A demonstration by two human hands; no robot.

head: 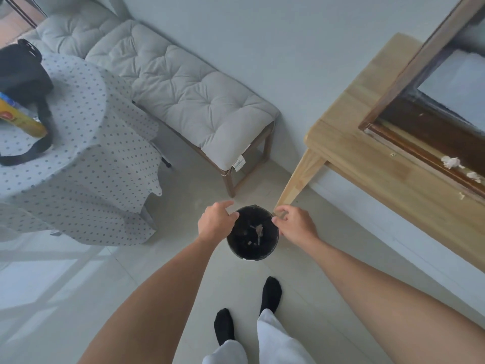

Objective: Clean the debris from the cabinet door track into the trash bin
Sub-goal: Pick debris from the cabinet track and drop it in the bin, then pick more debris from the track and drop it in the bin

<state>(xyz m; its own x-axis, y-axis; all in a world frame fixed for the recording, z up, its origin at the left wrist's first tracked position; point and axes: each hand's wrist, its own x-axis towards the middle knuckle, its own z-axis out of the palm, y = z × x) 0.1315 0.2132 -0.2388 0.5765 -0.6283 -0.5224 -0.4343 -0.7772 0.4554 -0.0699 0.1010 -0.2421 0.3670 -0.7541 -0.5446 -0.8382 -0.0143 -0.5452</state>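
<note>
**Both hands over the trash bin**

You stood with both arms stretched forward and down, each hand at one side of the round black trash bin (252, 232) on the tiled floor (78, 298), just beside the leg of the wooden cabinet (367, 164). Your left hand (215, 221) hung at the bin's left rim, palm down, fingers loosely curled and spread, with nothing visible in it. Your right hand (294, 223) sat at the right rim with thumb and fingers drawn close together; I could not tell whether they pinched anything. A few pale scraps (258, 229) lay at the bottom of the bin. Up on the cabinet, white clumps of debris (451, 162) rested in the dark door track (425, 151). Your black-socked feet (270, 292) stood just behind the bin.
</note>
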